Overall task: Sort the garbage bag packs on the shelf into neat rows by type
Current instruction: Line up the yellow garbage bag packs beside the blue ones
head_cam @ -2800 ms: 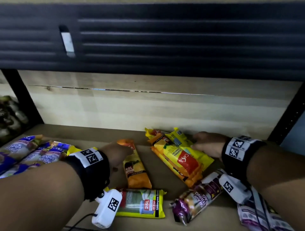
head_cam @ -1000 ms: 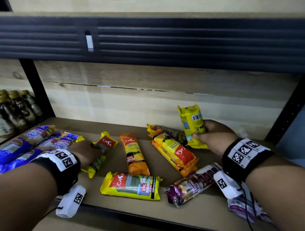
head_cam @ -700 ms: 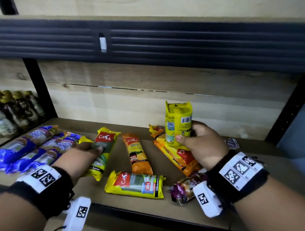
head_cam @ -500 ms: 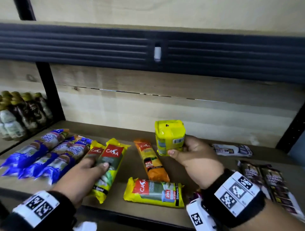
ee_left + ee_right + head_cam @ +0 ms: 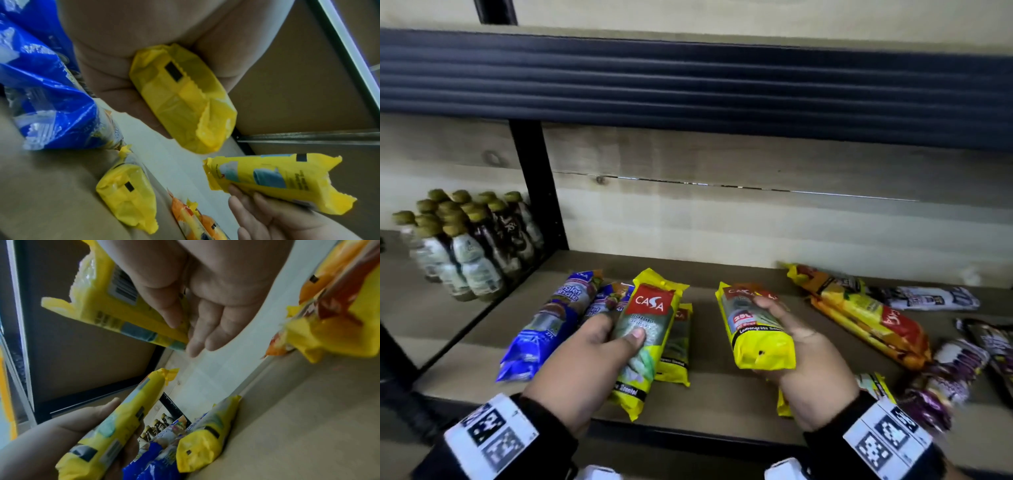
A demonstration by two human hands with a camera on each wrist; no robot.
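My left hand (image 5: 607,339) grips a yellow Casa pack (image 5: 650,325) just above the shelf, thumb on its front; the left wrist view shows its end (image 5: 180,104) in my palm. A second yellow pack (image 5: 677,346) lies on the shelf under its right side. My right hand (image 5: 786,330) holds another yellow Casa pack (image 5: 751,329) label up, to the right of those two; its barcode side (image 5: 115,305) shows in the right wrist view. Blue packs (image 5: 551,322) lie in a row at the left.
Orange and yellow packs (image 5: 859,311) are piled at the right, with purple packs (image 5: 945,377) and a white pack (image 5: 928,298) beyond. One more yellow pack (image 5: 875,383) lies under my right wrist. Bottles (image 5: 465,240) fill the neighbouring bay, behind a black upright (image 5: 537,185).
My right hand took a yellow pack from the right pile, carried it left and turned it label up. My left hand closed round the yellow pack beside the blue row and raised it.
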